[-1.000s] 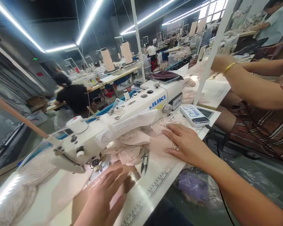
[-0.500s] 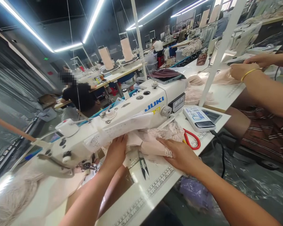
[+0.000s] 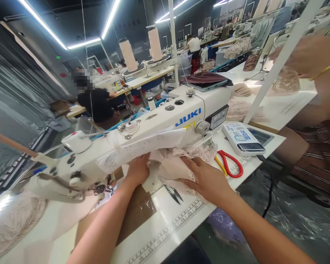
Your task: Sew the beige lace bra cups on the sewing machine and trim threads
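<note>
Pale pink lace-trimmed fabric (image 3: 172,167) lies bunched on the table below the arm of a white JUKI sewing machine (image 3: 159,114). At its right edge, my right hand (image 3: 207,179) is closed on it, fingers over the top and thumb beneath. My left hand (image 3: 139,170) reaches in at the fabric's left side, its fingertips hidden under a strip of handwritten paper (image 3: 145,148) on the machine. Dark thread snips (image 3: 174,195) rest just in front of the fabric, their rear end covered by it. Scissors with red and yellow handles (image 3: 231,164) lie right of my right hand.
A white control box (image 3: 243,139) with a cable sits at the table's right end. A slanted white post (image 3: 283,64) rises behind it. At right, a co-worker's arm (image 3: 328,77) is over pink fabric. More lace (image 3: 19,227) lies at lower left.
The whole view has shifted slightly. The fabric now covers more of the snips. My hands keep nearly the same places. The co-worker's hand at right has moved and looks blurred.
</note>
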`<control>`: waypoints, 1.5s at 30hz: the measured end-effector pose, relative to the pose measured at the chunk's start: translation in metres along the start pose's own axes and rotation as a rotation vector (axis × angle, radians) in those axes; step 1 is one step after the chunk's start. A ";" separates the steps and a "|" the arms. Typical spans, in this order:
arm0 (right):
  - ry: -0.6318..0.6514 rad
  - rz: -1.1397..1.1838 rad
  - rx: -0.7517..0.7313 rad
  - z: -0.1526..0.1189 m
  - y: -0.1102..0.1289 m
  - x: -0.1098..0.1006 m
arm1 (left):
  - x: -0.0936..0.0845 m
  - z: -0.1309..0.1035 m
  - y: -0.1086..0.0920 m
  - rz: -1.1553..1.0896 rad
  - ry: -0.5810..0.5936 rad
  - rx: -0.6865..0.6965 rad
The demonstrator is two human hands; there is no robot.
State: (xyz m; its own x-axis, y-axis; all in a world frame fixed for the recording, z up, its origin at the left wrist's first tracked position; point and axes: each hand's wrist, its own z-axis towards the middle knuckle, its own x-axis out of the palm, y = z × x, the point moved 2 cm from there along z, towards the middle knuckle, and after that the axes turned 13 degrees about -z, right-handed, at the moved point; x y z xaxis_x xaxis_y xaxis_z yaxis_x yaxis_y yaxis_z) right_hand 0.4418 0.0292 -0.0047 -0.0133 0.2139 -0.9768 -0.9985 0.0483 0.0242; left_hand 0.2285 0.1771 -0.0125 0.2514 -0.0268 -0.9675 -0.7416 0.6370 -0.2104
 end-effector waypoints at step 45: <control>-0.195 0.100 -0.707 -0.020 0.162 0.023 | -0.054 -0.196 0.127 -0.194 0.012 -0.264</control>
State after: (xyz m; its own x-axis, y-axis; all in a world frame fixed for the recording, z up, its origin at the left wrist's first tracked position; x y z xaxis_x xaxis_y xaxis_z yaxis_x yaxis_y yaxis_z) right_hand 0.2785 0.0229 -0.0274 -0.1623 0.3568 -0.9200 -0.7890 -0.6069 -0.0962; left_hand -0.0014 0.1083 -0.0145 0.3977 -0.1380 -0.9071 -0.8164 0.3978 -0.4185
